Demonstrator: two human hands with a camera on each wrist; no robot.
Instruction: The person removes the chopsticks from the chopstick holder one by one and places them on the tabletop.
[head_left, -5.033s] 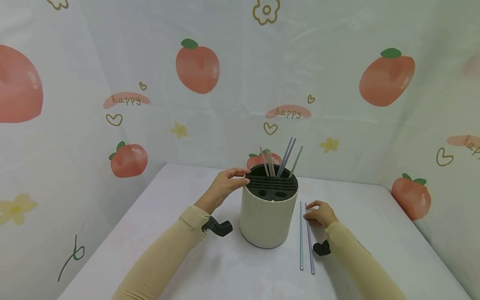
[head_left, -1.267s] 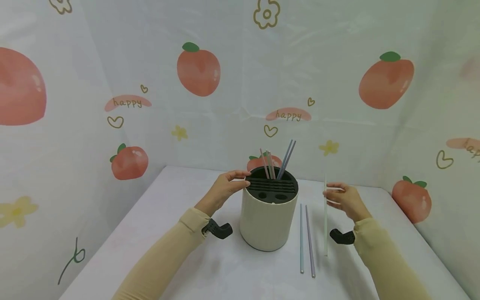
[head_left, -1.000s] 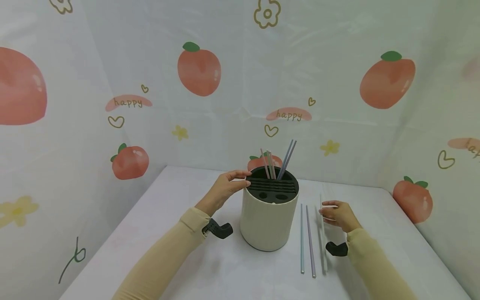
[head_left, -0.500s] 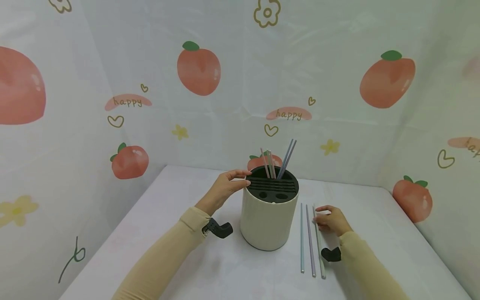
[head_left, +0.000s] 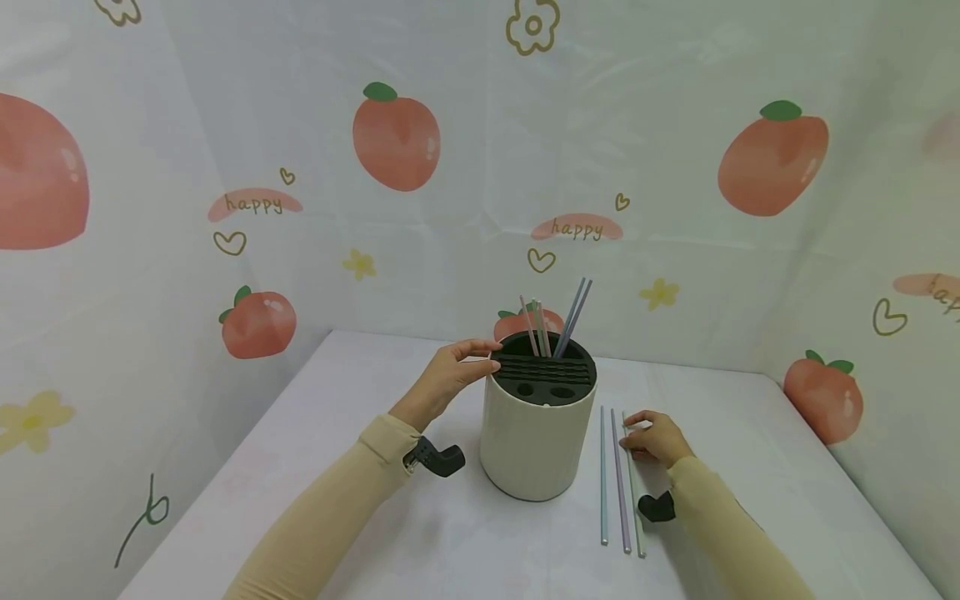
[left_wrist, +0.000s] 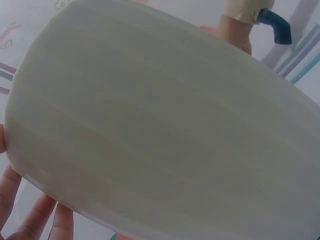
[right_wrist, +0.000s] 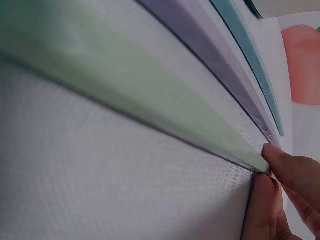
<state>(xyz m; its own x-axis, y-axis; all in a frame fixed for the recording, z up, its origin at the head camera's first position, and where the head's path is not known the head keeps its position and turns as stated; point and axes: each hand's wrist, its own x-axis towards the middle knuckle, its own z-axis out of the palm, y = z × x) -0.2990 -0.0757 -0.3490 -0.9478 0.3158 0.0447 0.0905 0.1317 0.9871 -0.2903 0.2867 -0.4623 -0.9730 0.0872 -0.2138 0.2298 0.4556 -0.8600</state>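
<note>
The pale green stick (head_left: 635, 508) lies on the table (head_left: 465, 550), and I have the right hand (head_left: 657, 437) pinching its far end. Beside it run a purple stick (head_left: 620, 483), then a blue stick (head_left: 603, 475). The left hand (head_left: 442, 379), fingers extended, touches the holder (head_left: 534, 450) at the rim.

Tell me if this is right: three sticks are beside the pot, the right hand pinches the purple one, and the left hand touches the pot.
Not quite: the right hand pinches the green stick, not the purple one, as the right wrist view shows. The rest is right.
</note>
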